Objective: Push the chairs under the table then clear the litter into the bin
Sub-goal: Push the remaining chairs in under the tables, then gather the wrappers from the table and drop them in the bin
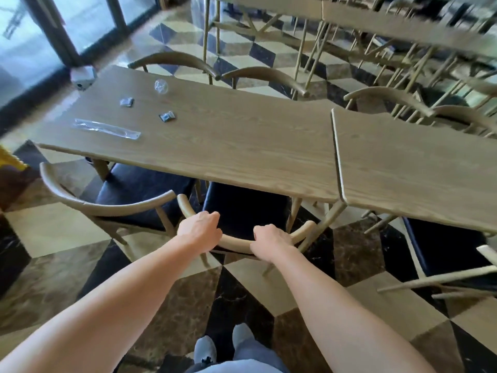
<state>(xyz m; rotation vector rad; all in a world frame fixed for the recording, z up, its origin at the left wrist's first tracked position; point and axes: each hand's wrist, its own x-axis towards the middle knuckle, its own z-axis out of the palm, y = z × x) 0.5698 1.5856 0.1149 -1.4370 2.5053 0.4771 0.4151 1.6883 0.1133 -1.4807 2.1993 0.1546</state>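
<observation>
Left hand: clenched on the curved wooden backrest of the middle chair, left of its centre.
Right hand: clenched on the same backrest, right of its centre.
Middle chair: at the near edge of the wooden table, its dark seat partly beneath the tabletop.
Left chair: just beside the middle chair, at the table's near edge, seat partly under.
Litter on the table's far-left part: long clear wrapper, two small dark sachets, crumpled clear plastic.
Second table: touching the wooden table's right end.
</observation>
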